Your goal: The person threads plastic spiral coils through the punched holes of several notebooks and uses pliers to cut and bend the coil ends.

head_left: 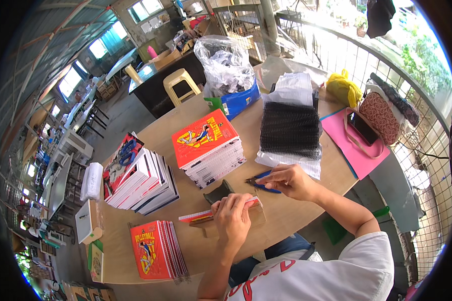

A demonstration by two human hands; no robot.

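Holding one booklet (196, 216) near one pair of pliers (254, 181).

Wooden tabletop (118, 256) right under the fingers (234, 201), and well beyond them there's a cream plastic stool (175, 79) next to a dark-fronted desk (150, 96). Left of the fingers it's grey floor (116, 129), long tables (60, 183), bright windows (70, 80) and a sloped roof (35, 42). Right of them, wire mesh (429, 226), with strong daylight and greenery (422, 65) outside.
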